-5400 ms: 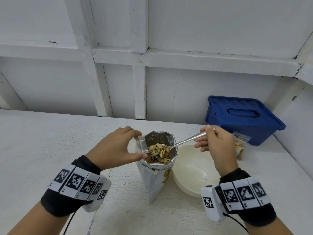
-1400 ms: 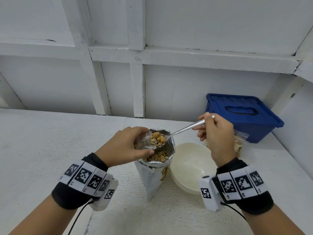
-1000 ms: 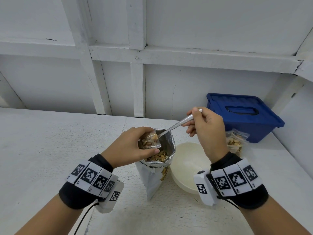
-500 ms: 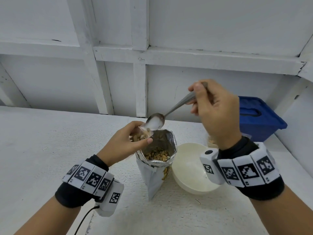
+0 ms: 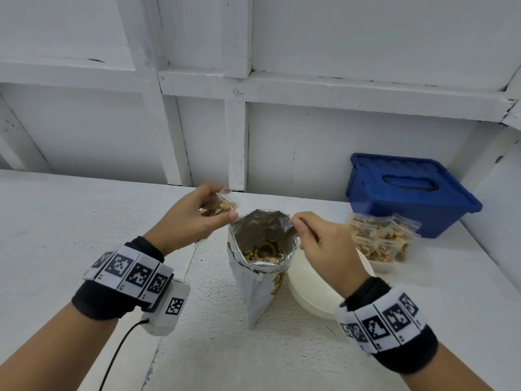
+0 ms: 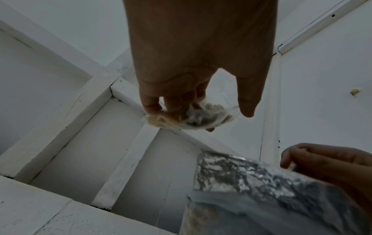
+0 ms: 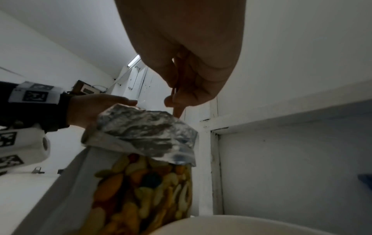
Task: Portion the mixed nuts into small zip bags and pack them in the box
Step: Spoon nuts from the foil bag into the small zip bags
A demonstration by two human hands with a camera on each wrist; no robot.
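A standing foil pouch (image 5: 260,289) of mixed nuts is open at the top in the middle of the table. My left hand (image 5: 229,204) pinches a small clear zip bag (image 5: 222,207) partly filled with nuts, just left of and above the pouch mouth. The left wrist view shows the zip bag (image 6: 191,119) under my left fingers. My right hand (image 5: 296,224) grips the handle of a metal spoon (image 5: 290,231), whose bowl is down inside the pouch among the nuts. In the right wrist view the pouch (image 7: 145,127) shows its nuts through a clear window, and my fingers hide the spoon.
A white bowl (image 5: 307,294) stands right of the pouch, under my right wrist. Several filled zip bags (image 5: 380,241) lie in front of a blue lidded box (image 5: 408,193) at the back right. A white panelled wall runs along the table's far edge.
My right hand has come down from above the small bag and dipped the spoon into the pouch. The left hand keeps hold of the small bag, which now holds more nuts.
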